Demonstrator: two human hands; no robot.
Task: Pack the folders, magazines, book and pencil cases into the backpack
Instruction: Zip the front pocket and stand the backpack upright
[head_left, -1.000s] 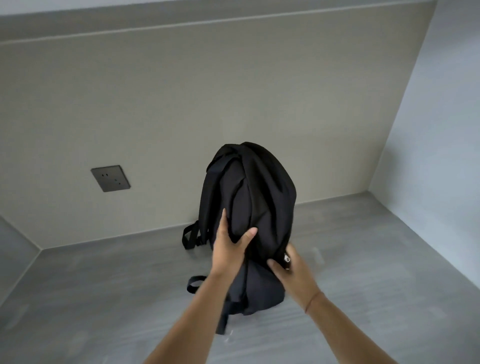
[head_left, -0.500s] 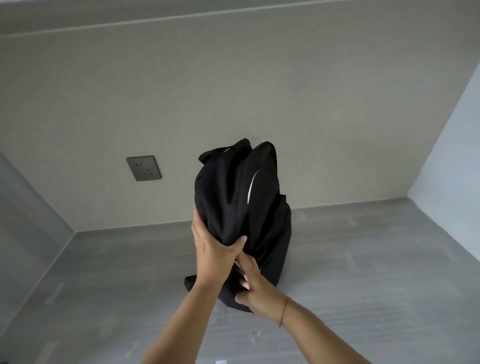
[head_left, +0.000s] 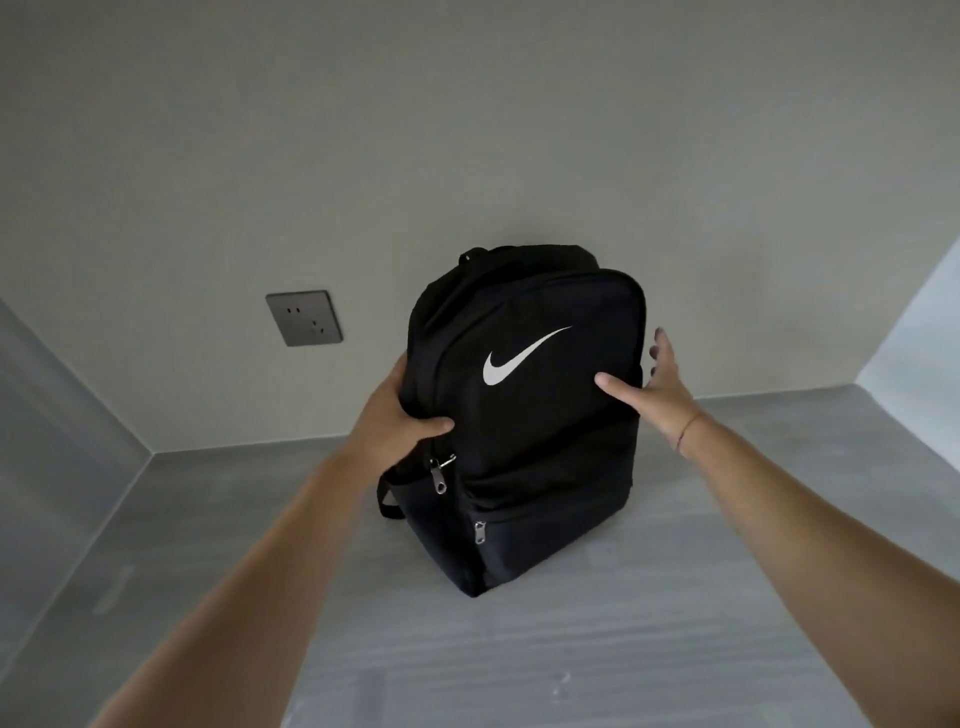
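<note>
A black backpack (head_left: 524, 457) with a white swoosh logo stands upright on the grey surface, its front facing me and its zippers closed. My left hand (head_left: 400, 415) grips its left side, thumb pressed into the front fabric just above a silver zipper pull (head_left: 439, 470). My right hand (head_left: 649, 384) rests at the bag's right edge with fingers spread, thumb touching the front panel. No folders, magazines, book or pencil cases are in view.
The grey wood-grain surface (head_left: 623, 649) runs into a corner niche. A beige back wall stands close behind the bag, with a dark wall socket (head_left: 304, 318) to its left. Side walls close in at left and right.
The backpack has been turned from side-on to front-facing and set upright. My right hand left the lower front and moved to the bag's right edge, fingers opening.
</note>
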